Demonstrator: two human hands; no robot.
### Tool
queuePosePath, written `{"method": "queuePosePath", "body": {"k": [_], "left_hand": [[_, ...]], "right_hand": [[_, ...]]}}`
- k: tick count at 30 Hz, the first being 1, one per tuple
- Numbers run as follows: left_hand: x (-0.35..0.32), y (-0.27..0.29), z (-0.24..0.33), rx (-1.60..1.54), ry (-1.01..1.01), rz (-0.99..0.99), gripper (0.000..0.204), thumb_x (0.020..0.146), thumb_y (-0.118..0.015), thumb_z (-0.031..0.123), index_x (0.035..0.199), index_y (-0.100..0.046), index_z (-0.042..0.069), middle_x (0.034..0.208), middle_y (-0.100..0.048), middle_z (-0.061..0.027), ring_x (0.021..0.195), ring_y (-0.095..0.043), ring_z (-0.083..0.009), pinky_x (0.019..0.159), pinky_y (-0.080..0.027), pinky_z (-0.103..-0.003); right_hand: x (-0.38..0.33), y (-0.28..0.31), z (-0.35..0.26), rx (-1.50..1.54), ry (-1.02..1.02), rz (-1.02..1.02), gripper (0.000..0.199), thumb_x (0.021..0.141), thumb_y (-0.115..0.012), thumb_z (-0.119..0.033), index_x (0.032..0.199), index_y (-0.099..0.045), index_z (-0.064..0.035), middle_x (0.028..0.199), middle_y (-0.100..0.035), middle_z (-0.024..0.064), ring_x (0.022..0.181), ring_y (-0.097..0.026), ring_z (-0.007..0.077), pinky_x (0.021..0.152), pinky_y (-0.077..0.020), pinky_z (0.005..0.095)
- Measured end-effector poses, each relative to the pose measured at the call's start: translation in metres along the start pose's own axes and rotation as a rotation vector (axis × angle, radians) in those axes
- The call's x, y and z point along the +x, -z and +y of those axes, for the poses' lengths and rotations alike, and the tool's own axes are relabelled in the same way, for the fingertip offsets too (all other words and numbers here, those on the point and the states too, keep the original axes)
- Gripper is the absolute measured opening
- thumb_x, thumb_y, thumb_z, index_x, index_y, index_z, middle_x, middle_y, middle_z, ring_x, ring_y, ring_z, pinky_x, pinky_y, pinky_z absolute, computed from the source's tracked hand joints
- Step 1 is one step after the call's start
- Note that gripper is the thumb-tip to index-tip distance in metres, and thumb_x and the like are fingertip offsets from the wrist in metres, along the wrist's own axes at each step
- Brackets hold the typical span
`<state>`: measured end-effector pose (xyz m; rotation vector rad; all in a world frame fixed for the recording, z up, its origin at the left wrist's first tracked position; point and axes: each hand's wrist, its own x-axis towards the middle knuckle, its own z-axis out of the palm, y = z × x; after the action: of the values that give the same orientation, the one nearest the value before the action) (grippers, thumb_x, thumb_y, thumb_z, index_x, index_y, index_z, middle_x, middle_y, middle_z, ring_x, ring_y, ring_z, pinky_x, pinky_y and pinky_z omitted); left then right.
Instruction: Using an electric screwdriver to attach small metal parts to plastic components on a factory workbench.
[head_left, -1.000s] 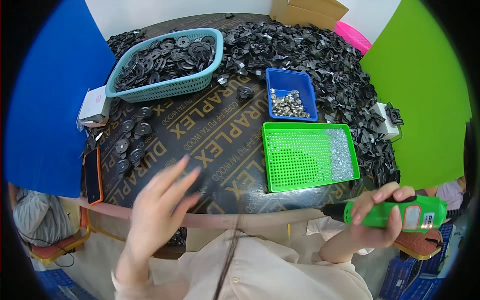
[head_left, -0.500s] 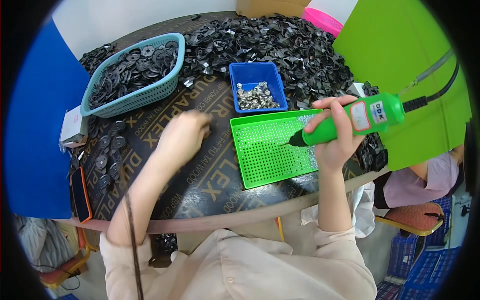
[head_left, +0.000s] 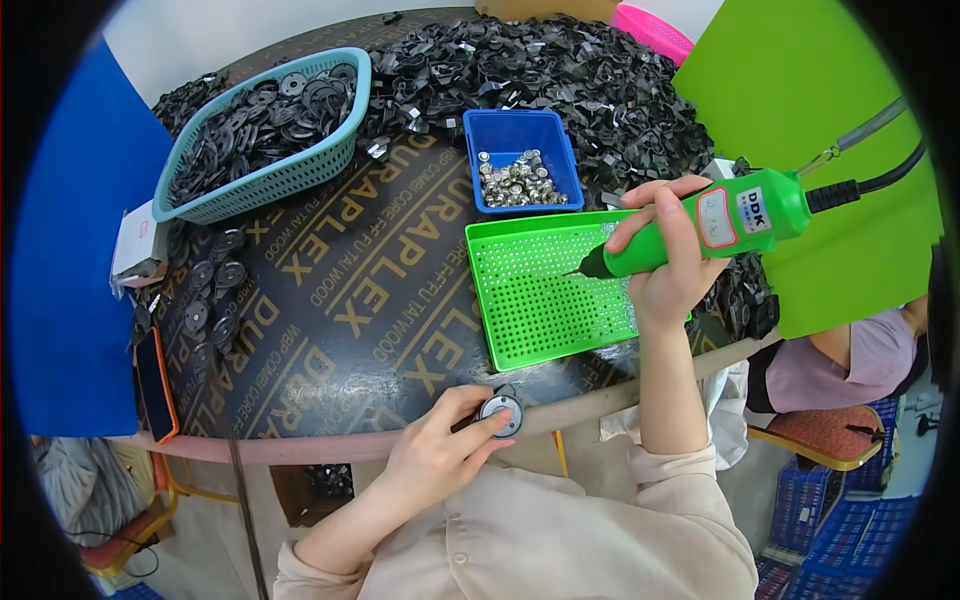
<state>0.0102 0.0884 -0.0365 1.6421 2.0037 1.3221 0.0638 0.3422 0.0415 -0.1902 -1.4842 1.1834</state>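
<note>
Head view: pinching a round dark part (head_left: 503,414) between the fingers of the left hand (head_left: 430,455), at the near edge of the surface (head_left: 335,385), probably for a steady, face-up hold. Gripping a green power screwdriver (head_left: 745,241) in the right hand (head_left: 670,270), fingers wrapped round the barrel, bit over the green tray (head_left: 535,345); clipped to a cord (head_left: 868,127), likely to take weight. Blue bin (head_left: 500,130) just behind tray, likely for easy reach. On screwdriver: red-bordered handwritten label (head_left: 716,218), bold printed label (head_left: 754,209). Across surface: gold lettering (head_left: 372,268).
</note>
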Motion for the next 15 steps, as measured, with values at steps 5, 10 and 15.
{"method": "queuePosePath", "body": {"k": [5,10,15], "left_hand": [[0.0,-0.0002,0.0027,-0.028,0.031,-0.019,0.029,0.071,-0.083,0.008,0.098,-0.073,0.005,0.115,-0.06,-0.0145,0.098,-0.069,-0.0289,0.085,-0.06,-0.035],[0.0001,0.0004,0.002,0.065,-0.018,0.02,0.031,0.068,-0.085,0.011,0.097,-0.074,0.007,0.111,-0.063,-0.0135,0.091,-0.069,-0.0262,0.076,-0.06,-0.033],[0.0019,-0.003,0.0007,0.07,-0.039,0.082,0.033,0.066,-0.087,0.015,0.095,-0.075,0.008,0.109,-0.065,-0.0137,0.089,-0.069,-0.0261,0.071,-0.059,-0.032]], "right_hand": [[0.0,-0.0006,-0.0005,0.005,-0.001,-0.009,0.014,0.09,-0.057,-0.006,0.095,-0.052,0.0061,0.079,-0.066,0.021,0.044,-0.059,0.0207,0.048,-0.0483,0.0288],[0.0008,-0.0006,-0.0003,-0.005,0.009,-0.026,0.014,0.09,-0.056,-0.005,0.095,-0.052,0.0075,0.079,-0.065,0.022,0.044,-0.059,0.0215,0.045,-0.0469,0.0284],[0.001,0.0002,0.0007,-0.021,0.004,-0.034,0.013,0.09,-0.056,-0.004,0.095,-0.052,0.0078,0.081,-0.064,0.0229,0.045,-0.059,0.0222,0.044,-0.0472,0.0289]]}}
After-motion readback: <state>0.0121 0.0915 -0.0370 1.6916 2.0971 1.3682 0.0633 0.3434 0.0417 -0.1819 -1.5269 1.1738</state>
